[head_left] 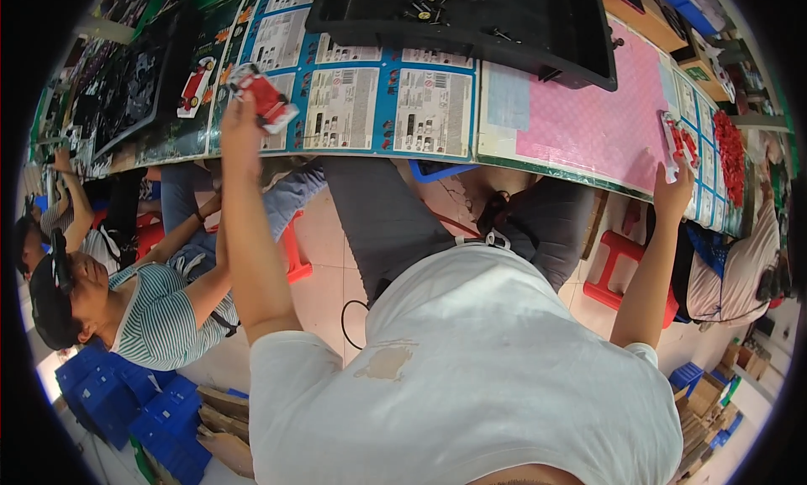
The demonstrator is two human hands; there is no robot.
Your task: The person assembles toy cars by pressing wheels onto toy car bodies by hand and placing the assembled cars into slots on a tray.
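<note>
While the left hand (pixel 241 123) grasps a red toy-car blister pack (pixel 267 98) above the counter (pixel 580 123), the right hand (pixel 672 191) pinches a second red pack (pixel 679 142) at the far right. This looks like a pick-up step; next, both packs likely need carrying inward.

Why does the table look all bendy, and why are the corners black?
Head view: the fisheye lens curves the table edge and leaves a black rim round the picture. Light is bright and even, with no strong glare. The left hand with its red toy car pack looks sharp; the right hand near the rim looks stretched.
</note>
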